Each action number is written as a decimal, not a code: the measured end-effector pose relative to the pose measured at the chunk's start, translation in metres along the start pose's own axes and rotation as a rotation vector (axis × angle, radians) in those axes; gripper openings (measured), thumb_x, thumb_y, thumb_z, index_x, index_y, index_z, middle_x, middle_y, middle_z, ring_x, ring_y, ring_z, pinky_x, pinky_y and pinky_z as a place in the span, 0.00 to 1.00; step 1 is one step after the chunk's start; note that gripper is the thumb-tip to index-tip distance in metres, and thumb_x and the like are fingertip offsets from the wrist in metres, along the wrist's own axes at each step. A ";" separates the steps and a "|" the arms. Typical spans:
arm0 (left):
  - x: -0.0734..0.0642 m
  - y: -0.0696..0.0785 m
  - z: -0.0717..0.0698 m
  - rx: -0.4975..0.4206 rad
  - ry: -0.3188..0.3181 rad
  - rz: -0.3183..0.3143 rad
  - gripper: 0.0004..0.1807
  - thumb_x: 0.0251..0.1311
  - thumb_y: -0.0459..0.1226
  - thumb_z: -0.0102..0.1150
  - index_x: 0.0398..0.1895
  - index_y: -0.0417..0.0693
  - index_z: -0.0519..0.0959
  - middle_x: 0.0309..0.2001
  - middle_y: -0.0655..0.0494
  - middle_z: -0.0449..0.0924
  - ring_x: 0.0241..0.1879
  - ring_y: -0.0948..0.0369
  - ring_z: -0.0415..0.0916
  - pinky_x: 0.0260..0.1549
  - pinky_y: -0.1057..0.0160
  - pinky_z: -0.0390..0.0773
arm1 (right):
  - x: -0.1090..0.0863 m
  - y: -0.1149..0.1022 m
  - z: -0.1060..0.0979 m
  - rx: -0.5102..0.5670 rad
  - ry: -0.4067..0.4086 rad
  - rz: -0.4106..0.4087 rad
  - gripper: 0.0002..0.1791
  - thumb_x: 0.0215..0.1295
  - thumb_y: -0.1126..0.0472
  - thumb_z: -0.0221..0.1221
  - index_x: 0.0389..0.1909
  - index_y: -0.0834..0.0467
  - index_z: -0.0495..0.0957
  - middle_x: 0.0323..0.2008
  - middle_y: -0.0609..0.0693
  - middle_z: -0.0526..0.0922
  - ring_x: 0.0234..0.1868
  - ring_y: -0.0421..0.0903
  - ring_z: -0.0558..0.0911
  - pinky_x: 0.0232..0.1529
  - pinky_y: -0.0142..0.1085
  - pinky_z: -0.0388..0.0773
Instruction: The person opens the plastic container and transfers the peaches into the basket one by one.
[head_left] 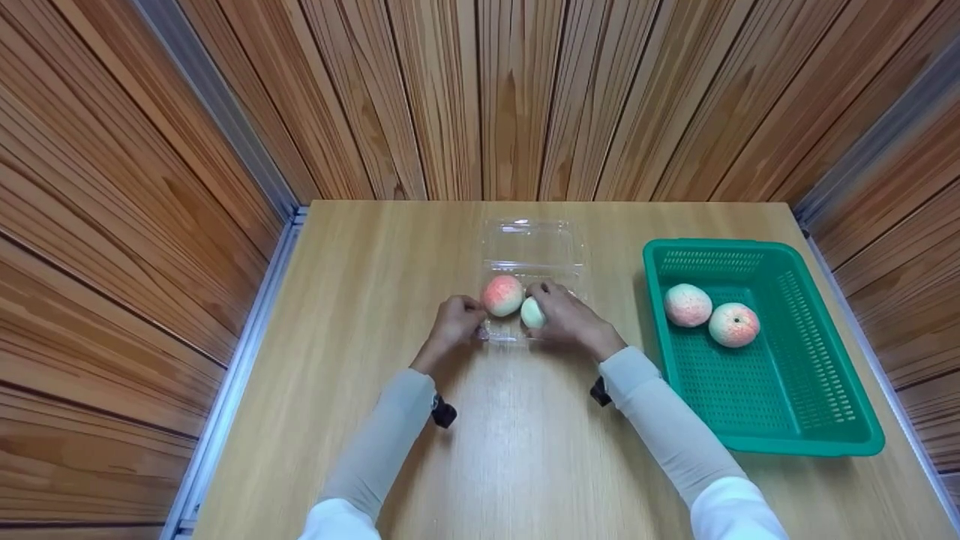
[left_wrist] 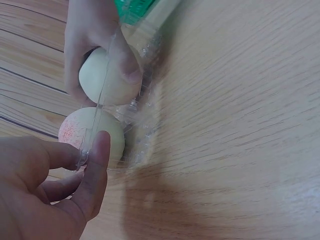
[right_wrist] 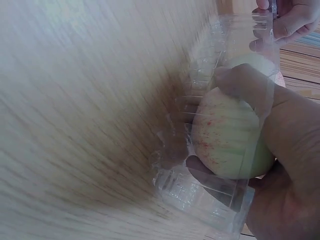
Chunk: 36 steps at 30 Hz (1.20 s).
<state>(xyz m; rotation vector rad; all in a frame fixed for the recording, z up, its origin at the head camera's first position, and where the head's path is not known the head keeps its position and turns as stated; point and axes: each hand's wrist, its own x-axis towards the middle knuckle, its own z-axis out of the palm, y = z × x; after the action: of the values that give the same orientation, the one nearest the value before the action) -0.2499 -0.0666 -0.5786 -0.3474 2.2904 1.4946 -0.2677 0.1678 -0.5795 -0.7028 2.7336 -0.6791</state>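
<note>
A clear plastic clamshell box (head_left: 532, 247) lies on the table with its lid folded back. One pink and cream peach (head_left: 502, 295) sits in its left half. My right hand (head_left: 562, 311) grips a second peach (head_left: 533, 313) inside the right half, thumb and fingers round it; in the right wrist view this peach (right_wrist: 225, 135) shows through the box wall. At the box's left edge, my left hand (head_left: 456, 322) pinches the plastic rim between thumb and finger, as the left wrist view shows with the thumb (left_wrist: 100, 150) beside the first peach (left_wrist: 92, 132).
A green plastic basket (head_left: 765, 442) stands on the right of the wooden table (head_left: 360, 300), holding two peaches (head_left: 712, 319). Wood-panelled walls (head_left: 517, 97) enclose the table at the back and both sides.
</note>
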 end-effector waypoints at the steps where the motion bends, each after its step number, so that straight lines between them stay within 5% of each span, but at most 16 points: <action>1: 0.000 0.000 0.000 -0.004 -0.001 0.004 0.07 0.77 0.32 0.57 0.51 0.41 0.81 0.46 0.40 0.85 0.27 0.60 0.78 0.26 0.62 0.74 | 0.000 0.000 0.000 0.002 0.000 0.000 0.43 0.62 0.54 0.76 0.75 0.57 0.68 0.62 0.60 0.74 0.61 0.60 0.78 0.64 0.57 0.78; 14: -0.001 -0.001 -0.002 -0.039 -0.022 0.008 0.08 0.77 0.32 0.56 0.52 0.40 0.81 0.48 0.38 0.86 0.27 0.61 0.79 0.32 0.57 0.78 | -0.001 0.003 -0.002 0.022 0.013 -0.039 0.39 0.62 0.58 0.75 0.71 0.61 0.69 0.61 0.59 0.77 0.60 0.59 0.81 0.65 0.56 0.79; 24: 0.000 -0.002 -0.002 -0.029 -0.029 0.049 0.08 0.76 0.31 0.55 0.51 0.38 0.81 0.46 0.36 0.85 0.29 0.58 0.81 0.21 0.67 0.71 | 0.000 0.005 -0.003 -0.004 0.042 -0.110 0.34 0.61 0.60 0.75 0.67 0.62 0.74 0.60 0.60 0.80 0.59 0.59 0.83 0.63 0.54 0.81; 36: 0.000 -0.003 -0.001 -0.040 -0.025 0.055 0.07 0.76 0.31 0.55 0.50 0.38 0.80 0.44 0.36 0.86 0.26 0.61 0.80 0.26 0.62 0.75 | -0.002 0.003 -0.007 0.009 0.031 -0.086 0.40 0.60 0.56 0.78 0.70 0.59 0.72 0.63 0.59 0.78 0.63 0.59 0.81 0.66 0.56 0.79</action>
<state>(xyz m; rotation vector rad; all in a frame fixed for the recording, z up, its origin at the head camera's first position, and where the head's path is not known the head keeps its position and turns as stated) -0.2487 -0.0689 -0.5805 -0.2772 2.2700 1.5645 -0.2694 0.1731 -0.5749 -0.8180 2.7400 -0.7259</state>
